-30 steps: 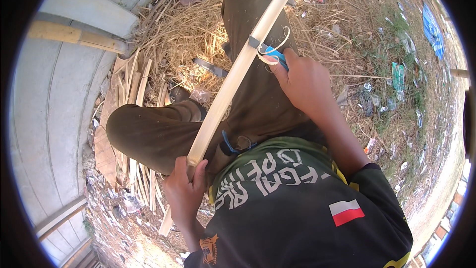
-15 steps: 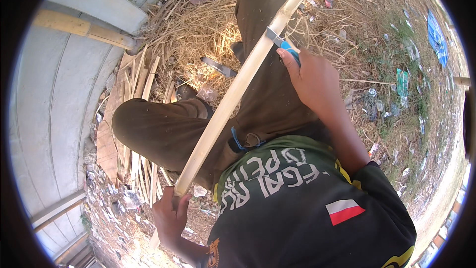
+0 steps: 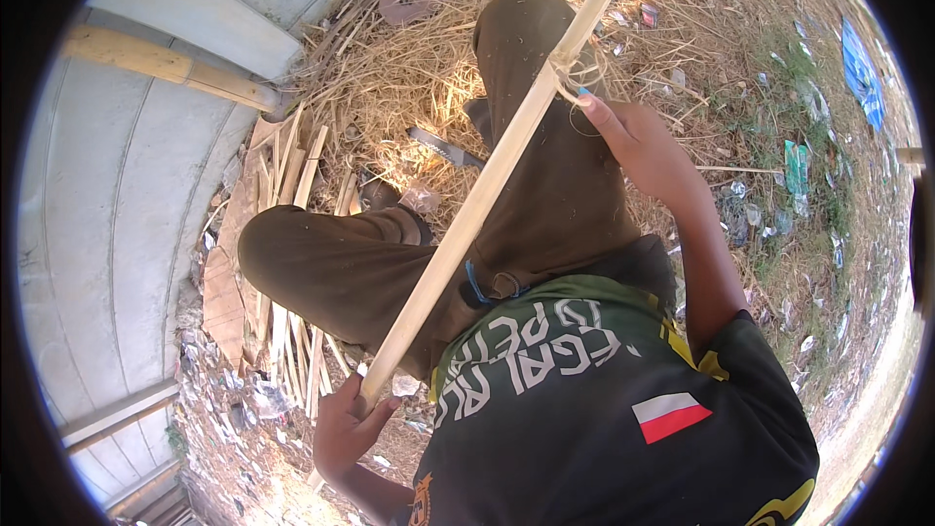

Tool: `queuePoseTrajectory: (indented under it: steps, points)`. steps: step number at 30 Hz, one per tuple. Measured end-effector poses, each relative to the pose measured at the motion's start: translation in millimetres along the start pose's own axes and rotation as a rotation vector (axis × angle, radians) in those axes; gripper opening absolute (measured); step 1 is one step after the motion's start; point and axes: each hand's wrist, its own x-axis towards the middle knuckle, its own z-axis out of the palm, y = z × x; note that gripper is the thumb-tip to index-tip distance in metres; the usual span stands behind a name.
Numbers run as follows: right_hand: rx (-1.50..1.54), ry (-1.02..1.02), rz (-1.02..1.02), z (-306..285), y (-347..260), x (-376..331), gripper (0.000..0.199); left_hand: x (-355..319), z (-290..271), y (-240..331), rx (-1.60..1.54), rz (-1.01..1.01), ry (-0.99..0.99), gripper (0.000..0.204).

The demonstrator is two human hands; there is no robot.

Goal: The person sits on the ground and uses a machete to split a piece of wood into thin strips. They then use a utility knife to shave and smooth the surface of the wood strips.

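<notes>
A long pale wooden strip (image 3: 487, 190) runs diagonally across my lap, from lower left to upper right. My left hand (image 3: 343, 429) grips its lower end beside my hip. My right hand (image 3: 638, 141) is closed near the upper part of the strip, pressing a small blue-tipped tool (image 3: 582, 93) against it. A thin curled shaving (image 3: 575, 70) hangs off the strip at that spot. My legs in brown trousers (image 3: 331, 268) are folded under the strip.
A heap of split pale strips (image 3: 282, 234) lies by my left knee. A dark blade (image 3: 443, 146) rests on the straw. A wooden pole (image 3: 166, 63) lies on the curved concrete (image 3: 127, 195) at left. Litter and a blue sheet (image 3: 862, 58) lie at right.
My right hand has slid the tool farther up the strip, raising a curled shaving. My left hand and the strip's lower end have moved down and back.
</notes>
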Motion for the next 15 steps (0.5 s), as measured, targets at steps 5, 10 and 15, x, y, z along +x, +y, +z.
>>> queuePoseTrajectory:
  steps: [5,10,15]
  points:
    - [-0.158,-0.02,0.028,1,-12,-2,0.07,39,20,30,0.088,0.087,0.175,0.025]
    - [-0.29,0.101,-0.011,11,-24,-11,0.067,89,17,86,-0.042,0.385,0.216,0.026]
    - [-0.295,0.12,-0.045,12,-21,-13,0.066,146,19,136,-0.019,0.527,0.172,0.035]
